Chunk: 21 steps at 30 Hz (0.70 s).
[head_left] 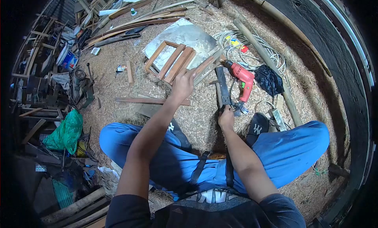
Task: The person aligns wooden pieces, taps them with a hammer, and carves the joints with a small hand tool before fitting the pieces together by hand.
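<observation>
My left hand is closed on the near end of a small wooden frame made of reddish-brown slats. That frame lies tilted over a pale, stained board. My right hand is wrapped around the near end of a long dark flat tool; its exact kind is unclear. The tool points away from me, with a small piece jutting out to its left. Just right of it lies a red power drill on the ground. Another wooden piece rests at the board's right edge.
A coiled pale cable, a black plastic bag and a round wooden pole lie to the right. Long wood strips are stacked at the back. Clutter and a green bag fill the left. Wood shavings cover the ground.
</observation>
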### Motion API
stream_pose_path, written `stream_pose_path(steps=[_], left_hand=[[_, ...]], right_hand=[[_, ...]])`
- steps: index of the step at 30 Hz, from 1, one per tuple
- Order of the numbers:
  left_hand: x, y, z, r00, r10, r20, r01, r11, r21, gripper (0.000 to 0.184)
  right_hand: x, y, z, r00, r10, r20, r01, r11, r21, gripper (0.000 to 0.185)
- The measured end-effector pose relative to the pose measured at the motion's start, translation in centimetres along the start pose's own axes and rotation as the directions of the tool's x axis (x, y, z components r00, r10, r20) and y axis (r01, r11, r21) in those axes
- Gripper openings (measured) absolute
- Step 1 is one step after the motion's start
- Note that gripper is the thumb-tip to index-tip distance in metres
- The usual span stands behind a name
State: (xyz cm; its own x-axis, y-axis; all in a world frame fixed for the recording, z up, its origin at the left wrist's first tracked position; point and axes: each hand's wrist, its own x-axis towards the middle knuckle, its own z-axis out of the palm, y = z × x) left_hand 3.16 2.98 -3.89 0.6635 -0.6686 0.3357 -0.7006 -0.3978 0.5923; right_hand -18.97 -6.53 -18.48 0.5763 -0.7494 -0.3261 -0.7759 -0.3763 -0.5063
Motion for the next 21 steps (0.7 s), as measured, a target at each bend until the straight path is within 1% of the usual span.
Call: stream_pose_path(steps=[2, 4, 7, 8, 10, 12, 14, 16, 17, 19, 20, 21], left_hand=[[-0.1, -0.3, -0.1, 1.000, -0.014, 0.024, 0.014, 1.000, 0.004, 0.024], [-0.9, -0.9, 0.0, 0.999, -0.024, 0.042, 0.021, 0.997, 0.070, 0.023], [-1.7, -1.8, 0.1, 0.999, -0.023, 0.035, 0.020, 0.995, 0.101, 0.022], [-1.7, -2.2, 0.1, 0.999, -0.022, 0.036, 0.019, 0.995, 0.100, 0.022], [-1.9, -2.8, 0.1, 1.000, 0.001, -0.006, -0.001, 0.993, 0.118, 0.026], [-2.1, -2.9, 0.1, 1.000, 0.011, -0.007, -0.010, 0.993, 0.120, 0.027], [-2.2, -2.4, -0.1, 1.000, 0.018, -0.016, -0.016, 0.993, 0.120, 0.029], [-2.1, -1.3, -0.5, 0.997, 0.076, 0.015, -0.077, 0.992, 0.102, 0.038], [-1.8, -0.9, -0.8, 0.997, 0.074, 0.011, -0.075, 0.992, 0.103, 0.038], [-1.1, 0.4, -1.8, 0.983, 0.152, -0.099, -0.137, 0.979, 0.148, 0.046], [-0.9, 0.3, -2.1, 0.984, 0.150, -0.097, -0.135, 0.979, 0.151, 0.046], [-0.5, -0.1, -2.4, 0.991, 0.079, -0.112, -0.060, 0.984, 0.169, 0.047]], right_hand=[[-0.1, -0.2, -0.2, 1.000, 0.004, 0.013, -0.004, 1.000, -0.007, 0.038], [0.1, 0.2, 0.0, 1.000, 0.003, 0.025, -0.003, 1.000, -0.020, 0.038], [0.1, 0.4, -0.2, 1.000, -0.018, 0.006, 0.018, 1.000, -0.026, 0.040], [0.2, 0.5, -0.2, 1.000, -0.010, 0.024, 0.010, 1.000, -0.014, 0.040], [0.2, 0.3, -0.3, 0.999, 0.000, 0.043, 0.000, 1.000, 0.002, 0.040], [0.4, 0.0, -0.5, 0.993, 0.052, 0.103, -0.047, 0.998, -0.048, 0.043], [0.4, -0.2, -0.8, 0.992, 0.053, 0.112, -0.048, 0.998, -0.045, 0.045], [0.5, -0.3, -0.8, 0.991, 0.052, 0.120, -0.047, 0.998, -0.044, 0.047], [0.4, -0.2, -0.7, 0.993, 0.051, 0.110, -0.045, 0.997, -0.055, 0.048], [0.4, -0.3, -0.6, 0.993, 0.051, 0.103, -0.044, 0.997, -0.065, 0.050], [0.4, -0.3, -0.5, 0.994, 0.055, 0.097, -0.049, 0.997, -0.060, 0.052], [0.4, -0.3, -0.3, 0.994, 0.060, 0.091, -0.055, 0.997, -0.056, 0.054]])
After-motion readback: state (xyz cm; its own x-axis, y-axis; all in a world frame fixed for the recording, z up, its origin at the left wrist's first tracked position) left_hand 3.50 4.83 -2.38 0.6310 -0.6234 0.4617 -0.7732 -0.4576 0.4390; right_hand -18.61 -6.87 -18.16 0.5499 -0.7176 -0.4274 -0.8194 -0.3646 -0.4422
